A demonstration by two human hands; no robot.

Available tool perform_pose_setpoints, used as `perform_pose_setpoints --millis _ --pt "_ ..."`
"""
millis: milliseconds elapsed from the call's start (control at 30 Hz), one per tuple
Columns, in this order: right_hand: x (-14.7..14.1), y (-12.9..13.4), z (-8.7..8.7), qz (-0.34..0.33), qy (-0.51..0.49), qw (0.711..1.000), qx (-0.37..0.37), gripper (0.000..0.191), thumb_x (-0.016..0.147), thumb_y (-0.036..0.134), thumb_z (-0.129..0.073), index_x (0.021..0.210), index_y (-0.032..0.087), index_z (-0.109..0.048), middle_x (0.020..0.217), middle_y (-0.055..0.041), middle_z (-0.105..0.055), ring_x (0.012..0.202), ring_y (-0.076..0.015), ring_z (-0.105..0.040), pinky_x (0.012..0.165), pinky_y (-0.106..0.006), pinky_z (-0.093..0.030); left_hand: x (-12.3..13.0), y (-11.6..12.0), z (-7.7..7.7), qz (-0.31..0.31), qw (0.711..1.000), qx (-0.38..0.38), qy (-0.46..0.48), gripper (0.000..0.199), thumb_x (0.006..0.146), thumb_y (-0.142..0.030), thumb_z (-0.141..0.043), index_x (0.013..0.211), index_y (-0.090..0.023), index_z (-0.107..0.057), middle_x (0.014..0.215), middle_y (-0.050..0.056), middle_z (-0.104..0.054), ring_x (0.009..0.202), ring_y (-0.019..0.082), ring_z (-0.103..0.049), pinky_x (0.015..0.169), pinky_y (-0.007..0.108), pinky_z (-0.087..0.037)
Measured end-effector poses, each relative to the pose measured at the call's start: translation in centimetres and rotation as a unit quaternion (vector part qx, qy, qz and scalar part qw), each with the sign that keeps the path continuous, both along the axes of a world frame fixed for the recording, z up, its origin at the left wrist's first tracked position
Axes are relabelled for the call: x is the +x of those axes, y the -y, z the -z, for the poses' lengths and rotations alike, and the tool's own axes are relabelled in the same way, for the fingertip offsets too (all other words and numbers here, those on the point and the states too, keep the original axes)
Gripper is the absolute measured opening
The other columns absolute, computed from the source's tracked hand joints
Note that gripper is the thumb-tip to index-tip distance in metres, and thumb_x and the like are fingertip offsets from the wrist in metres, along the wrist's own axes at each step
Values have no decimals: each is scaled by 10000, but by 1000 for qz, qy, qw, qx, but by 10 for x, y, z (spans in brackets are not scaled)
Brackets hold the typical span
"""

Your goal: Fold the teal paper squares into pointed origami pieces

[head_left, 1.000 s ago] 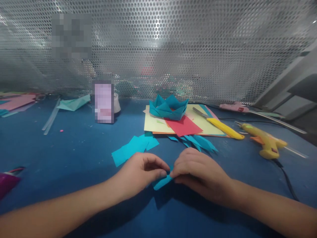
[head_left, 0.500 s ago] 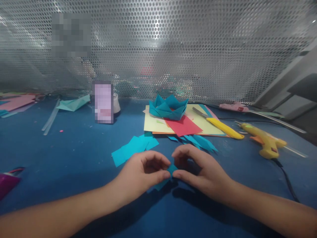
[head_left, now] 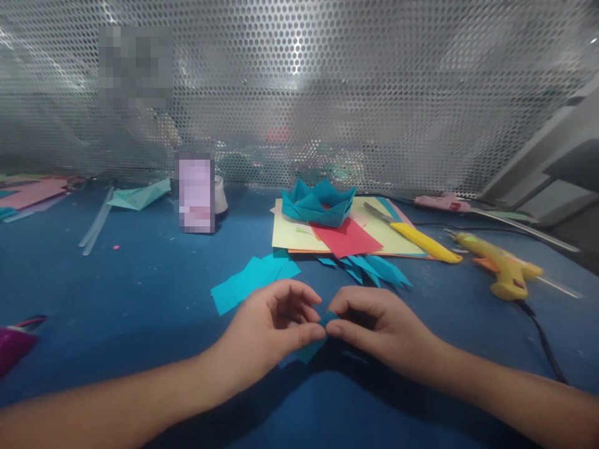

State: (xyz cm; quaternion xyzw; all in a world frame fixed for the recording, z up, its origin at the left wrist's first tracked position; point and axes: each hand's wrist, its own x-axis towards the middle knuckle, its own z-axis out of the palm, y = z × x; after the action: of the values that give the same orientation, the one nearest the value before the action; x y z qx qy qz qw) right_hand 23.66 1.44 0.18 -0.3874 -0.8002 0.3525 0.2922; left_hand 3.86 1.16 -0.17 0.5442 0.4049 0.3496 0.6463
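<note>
Between my two hands is a small blue paper piece (head_left: pixel 312 350), partly covered by my fingers. My left hand (head_left: pixel 276 321) pinches its left side with the thumb, the other fingers curled above. On the right, my right hand (head_left: pixel 377 321) grips the upper corner between thumb and forefinger. Flat blue paper pieces (head_left: pixel 250 279) lie just beyond my left hand. Folded blue strips (head_left: pixel 384 271) lie beyond my right hand. Farther back, a folded blue paper ring with points (head_left: pixel 319 207) rests on a stack of coloured sheets (head_left: pixel 287 234).
A yellow cutter (head_left: pixel 425 242) with its blade out lies on the stack's right side. To its right are a yellow glue gun (head_left: pixel 508 265) with a cord and a pink glue gun (head_left: pixel 442 202). A blurred upright panel (head_left: pixel 196 193) stands back left, before a perforated metal screen (head_left: pixel 299 93).
My right forefinger has come down towards the thumb, onto the small blue piece. My left fingers have shifted slightly, and the piece has tilted a little.
</note>
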Motion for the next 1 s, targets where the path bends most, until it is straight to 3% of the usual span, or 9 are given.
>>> perform_pose_setpoints --millis 367,633,900,1000 --pt "1 -1 2 38 17 999 -15 260 856 359 -569 678 171 -561 567 34 -496 515 -92 -438 478 -193 -367 -2 -2 3 19 999 -25 3 287 656 -191 -730 885 -158 -560 798 -8 -594 668 99 -535 637 245 -454" --pt "1 -4 4 63 44 997 20 227 843 330 -568 678 174 -577 587 19 -544 535 -103 -482 502 -201 -380 -2 -6 -2 37 996 -29 -79 166 658 -210 -701 770 -146 -596 691 -16 -591 638 114 -548 627 252 -439" --pt "1 -4 4 67 59 996 20 244 845 343 -575 666 178 -579 592 19 -553 547 -107 -492 513 -208 -378 -3 -6 -3 37 994 5 -107 83 692 -177 -683 742 -143 -626 669 -28 -606 613 96 -550 603 217 -445" --pt "2 -5 6 59 70 995 46 225 855 320 -574 681 179 -585 610 14 -563 568 -115 -505 535 -221 -386 -6 -6 -1 44 988 69 -130 34 719 -149 -670 750 -153 -683 744 -2 -645 685 117 -589 652 227 -474"
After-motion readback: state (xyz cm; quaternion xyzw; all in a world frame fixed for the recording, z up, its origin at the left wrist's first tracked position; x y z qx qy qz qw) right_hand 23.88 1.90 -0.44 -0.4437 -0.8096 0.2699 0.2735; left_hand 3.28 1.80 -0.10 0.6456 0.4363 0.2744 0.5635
